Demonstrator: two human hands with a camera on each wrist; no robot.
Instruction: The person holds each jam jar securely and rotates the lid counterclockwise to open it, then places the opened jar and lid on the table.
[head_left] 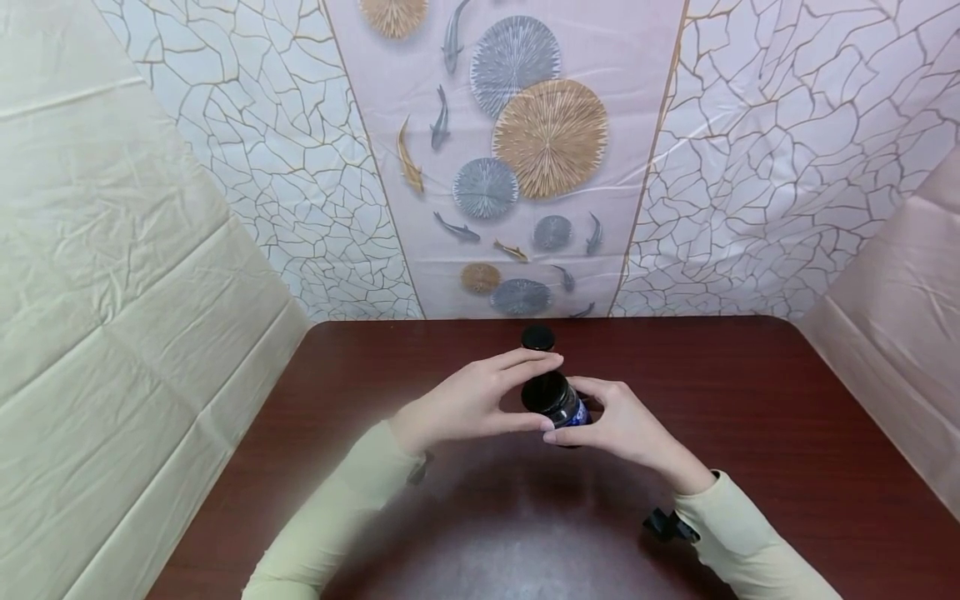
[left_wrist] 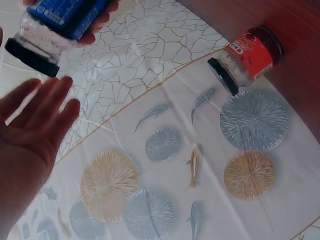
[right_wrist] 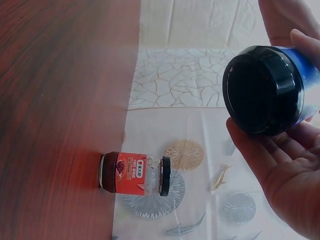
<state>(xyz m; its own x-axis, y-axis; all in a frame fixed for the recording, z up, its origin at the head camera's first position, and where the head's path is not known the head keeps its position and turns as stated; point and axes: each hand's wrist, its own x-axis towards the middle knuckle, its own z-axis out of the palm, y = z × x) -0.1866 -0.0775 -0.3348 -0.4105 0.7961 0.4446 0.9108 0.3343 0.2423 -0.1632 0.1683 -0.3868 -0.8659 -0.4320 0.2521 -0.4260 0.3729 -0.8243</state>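
Note:
My right hand (head_left: 622, 421) grips a glass jar with a blue label (head_left: 577, 414), fingers and thumb around its side. The jar is tilted, its black lid (left_wrist: 32, 56) toward my left hand (head_left: 487, 396). In the right wrist view its dark base (right_wrist: 260, 92) faces the camera. My left hand has its fingers extended and spread from the thumb, right by the lid and not curled round it. In the left wrist view the left fingertips (left_wrist: 62, 87) are just below the lid.
Behind the hands a second jar with a red label (right_wrist: 131, 173) and black lid (head_left: 537, 336) stands upright on the dark red-brown table (head_left: 750, 400). A patterned cloth (head_left: 525, 250) hangs at the table's back edge, with plain cloth (head_left: 150, 333) along the left side.

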